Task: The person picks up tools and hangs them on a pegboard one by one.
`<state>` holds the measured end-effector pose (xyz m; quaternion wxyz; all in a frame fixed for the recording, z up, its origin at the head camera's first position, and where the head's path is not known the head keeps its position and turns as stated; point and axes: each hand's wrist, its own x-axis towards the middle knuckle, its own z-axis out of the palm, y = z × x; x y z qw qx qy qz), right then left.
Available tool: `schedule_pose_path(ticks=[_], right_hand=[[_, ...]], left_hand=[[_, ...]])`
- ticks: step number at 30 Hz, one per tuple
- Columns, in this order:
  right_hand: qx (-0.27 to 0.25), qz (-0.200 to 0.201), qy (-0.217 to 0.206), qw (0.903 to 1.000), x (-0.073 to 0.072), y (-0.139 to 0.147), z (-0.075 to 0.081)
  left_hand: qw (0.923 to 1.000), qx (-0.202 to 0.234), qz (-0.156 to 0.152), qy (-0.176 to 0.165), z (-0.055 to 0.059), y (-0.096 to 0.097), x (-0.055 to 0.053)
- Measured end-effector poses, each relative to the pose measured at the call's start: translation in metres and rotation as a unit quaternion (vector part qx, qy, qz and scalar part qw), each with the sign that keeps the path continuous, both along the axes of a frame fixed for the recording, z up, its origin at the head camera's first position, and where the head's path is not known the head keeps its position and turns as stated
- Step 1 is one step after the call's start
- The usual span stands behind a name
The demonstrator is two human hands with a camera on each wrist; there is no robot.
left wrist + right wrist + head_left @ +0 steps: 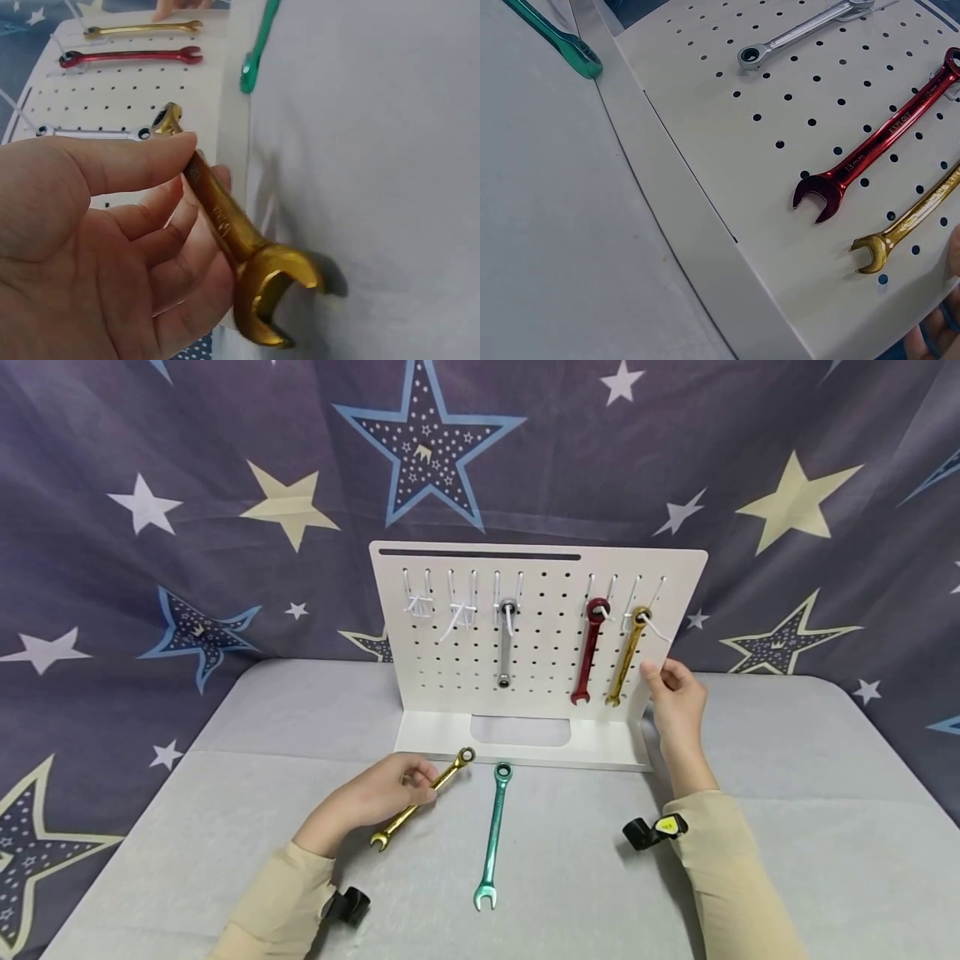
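In the head view my left hand (392,787) holds a gold ratcheting combination wrench (405,817) above the table, just in front of the pegboard's base. The left wrist view shows thumb and fingers pinching its shaft, with the open-end jaw (274,289) pointing toward the camera and the ring end away. My right hand (681,702) grips the white pegboard (551,652) at its right edge, thumb on the front face and fingers behind. Close to that thumb hangs another gold wrench (624,662), beside a red wrench (588,656). A silver wrench (505,647) hangs mid-board.
A green wrench (493,835) lies on the grey-covered table (570,860), ring end toward the board's base (435,732). Two white hooks (462,614) at the board's left side bear nothing. A star-patterned curtain (225,435) stands behind the table.
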<state>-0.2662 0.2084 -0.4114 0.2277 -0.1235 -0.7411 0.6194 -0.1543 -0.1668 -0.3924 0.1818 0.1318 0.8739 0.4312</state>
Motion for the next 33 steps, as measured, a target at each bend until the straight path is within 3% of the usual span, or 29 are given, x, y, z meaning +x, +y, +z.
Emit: schedule_pose_path(ticks=[10, 21, 25, 33], right_hand=[[0.004, 0.001, -0.01, 0.9999, 0.001, 0.001, 0.0], [0.007, 0.003, -0.007, 0.9999, 0.001, 0.0, 0.0], [0.008, 0.003, -0.007, 0.9999, 0.001, 0.0, -0.001], [0.009, 0.004, -0.019, 0.9998, 0.002, 0.0, 0.002]], left_hand=[[0.9985, 0.014, 0.034, 0.042, 0.01, 0.004, 0.003], [0.9887, 0.045, 0.108, 0.094, 0.017, 0.016, 0.005], [0.9821, 0.068, 0.129, 0.119, 0.021, 0.018, 0.008], [0.9613, 0.098, 0.176, 0.188, 0.032, 0.021, 0.012]])
